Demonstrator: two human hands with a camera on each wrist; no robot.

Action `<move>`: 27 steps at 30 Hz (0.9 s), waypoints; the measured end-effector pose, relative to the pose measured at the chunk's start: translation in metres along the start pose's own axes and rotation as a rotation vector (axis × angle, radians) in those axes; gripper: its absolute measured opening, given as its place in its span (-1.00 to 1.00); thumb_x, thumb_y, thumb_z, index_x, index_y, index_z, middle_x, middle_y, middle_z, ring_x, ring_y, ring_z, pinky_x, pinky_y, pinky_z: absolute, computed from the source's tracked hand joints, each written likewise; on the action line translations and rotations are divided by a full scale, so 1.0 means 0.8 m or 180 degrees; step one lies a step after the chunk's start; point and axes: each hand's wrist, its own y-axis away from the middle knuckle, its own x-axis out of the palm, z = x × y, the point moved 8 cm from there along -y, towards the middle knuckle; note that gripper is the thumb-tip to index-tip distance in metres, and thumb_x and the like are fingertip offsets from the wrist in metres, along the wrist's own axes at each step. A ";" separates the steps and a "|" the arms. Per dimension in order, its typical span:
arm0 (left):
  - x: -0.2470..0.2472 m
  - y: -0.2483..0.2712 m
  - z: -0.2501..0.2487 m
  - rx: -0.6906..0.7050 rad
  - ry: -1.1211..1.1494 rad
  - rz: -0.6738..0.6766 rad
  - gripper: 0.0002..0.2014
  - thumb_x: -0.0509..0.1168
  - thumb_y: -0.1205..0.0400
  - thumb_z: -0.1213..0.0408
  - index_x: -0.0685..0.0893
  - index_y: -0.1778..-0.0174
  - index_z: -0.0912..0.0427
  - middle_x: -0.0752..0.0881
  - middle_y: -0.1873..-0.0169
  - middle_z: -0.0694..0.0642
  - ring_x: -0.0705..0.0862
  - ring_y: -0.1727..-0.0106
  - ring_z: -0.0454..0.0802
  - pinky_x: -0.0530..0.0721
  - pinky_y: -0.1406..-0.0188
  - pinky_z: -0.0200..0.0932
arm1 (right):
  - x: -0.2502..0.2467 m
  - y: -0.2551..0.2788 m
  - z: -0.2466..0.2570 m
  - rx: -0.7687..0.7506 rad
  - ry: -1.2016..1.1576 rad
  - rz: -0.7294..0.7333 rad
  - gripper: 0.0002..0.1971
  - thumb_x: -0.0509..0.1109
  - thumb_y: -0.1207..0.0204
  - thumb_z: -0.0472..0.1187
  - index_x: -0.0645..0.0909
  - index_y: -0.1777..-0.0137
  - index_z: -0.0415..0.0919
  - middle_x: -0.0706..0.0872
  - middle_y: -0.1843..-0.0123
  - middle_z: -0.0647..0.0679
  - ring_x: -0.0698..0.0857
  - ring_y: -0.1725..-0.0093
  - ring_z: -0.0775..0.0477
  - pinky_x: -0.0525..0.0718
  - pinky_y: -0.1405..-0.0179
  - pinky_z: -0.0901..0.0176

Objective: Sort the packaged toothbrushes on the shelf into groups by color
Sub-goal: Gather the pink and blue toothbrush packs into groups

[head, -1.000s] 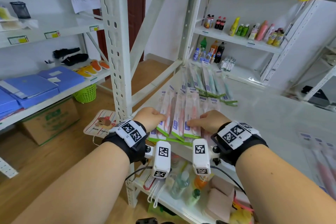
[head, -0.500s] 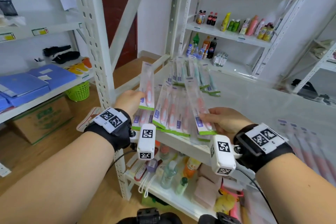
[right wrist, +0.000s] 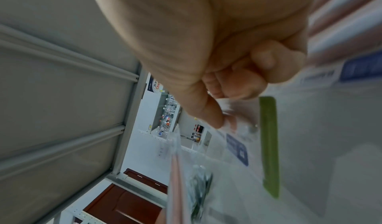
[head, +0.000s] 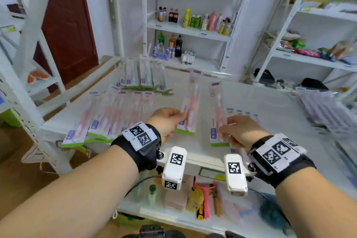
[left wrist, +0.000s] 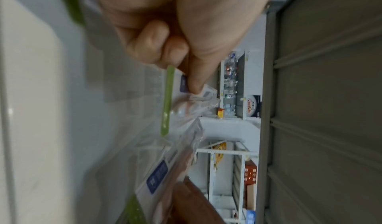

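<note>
At frame center, above the shelf [head: 251,102], the left hand [head: 166,120] pinches 1 pink toothbrush pack [head: 190,106]; the right hand [head: 241,131] pinches another pink pack [head: 217,114] beside it.

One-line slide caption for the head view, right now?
Each hand, left and right, holds one pink packaged toothbrush above the white shelf.

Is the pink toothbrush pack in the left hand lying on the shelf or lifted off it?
Lifted. The left hand pinches the pink toothbrush pack near its green bottom edge, holding it above the white shelf.
</note>
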 end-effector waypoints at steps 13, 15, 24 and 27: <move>0.098 0.000 0.034 -0.0289 -0.0314 0.0689 -0.86 0.21 -0.62 0.48 0.64 0.12 0.18 0.52 0.70 0.04 0.39 0.73 -0.11 0.34 0.75 -0.34 | -0.009 0.011 -0.034 0.0010 0.0544 -0.0071 -0.25 0.44 -0.46 -0.28 0.17 -0.61 -0.07 0.74 0.33 -0.02 0.63 0.59 0.12 0.54 0.64 0.35; 0.099 0.000 0.034 -0.0263 -0.0402 0.0707 -0.86 0.21 -0.62 0.47 0.63 0.05 0.18 0.55 0.62 0.10 0.42 0.68 -0.07 0.39 0.71 -0.30 | -0.008 0.011 -0.034 0.0044 0.0634 -0.0065 -0.24 0.43 -0.47 -0.29 0.15 -0.61 -0.06 0.75 0.31 -0.03 0.63 0.59 0.11 0.51 0.69 0.37; 0.103 0.007 0.030 -0.0013 -0.0882 0.0699 -0.65 0.27 -0.60 0.41 0.56 -0.31 0.11 0.62 0.63 0.04 0.52 0.71 -0.15 0.50 0.66 -0.32 | -0.008 0.018 -0.028 0.0085 0.1032 -0.0075 -0.30 0.40 -0.49 -0.22 0.20 -0.60 -0.11 0.74 0.02 -0.11 0.72 0.36 -0.04 0.67 0.50 0.21; 0.107 0.010 0.027 0.0050 -0.0937 0.0710 -0.62 0.28 -0.60 0.39 0.53 -0.36 0.12 0.63 0.62 0.00 0.52 0.71 -0.20 0.49 0.67 -0.35 | -0.007 0.020 -0.026 0.0067 0.1379 -0.0121 -0.38 0.38 -0.51 -0.17 0.28 -0.55 -0.14 0.65 -0.20 -0.12 0.74 0.03 -0.11 0.73 0.14 0.14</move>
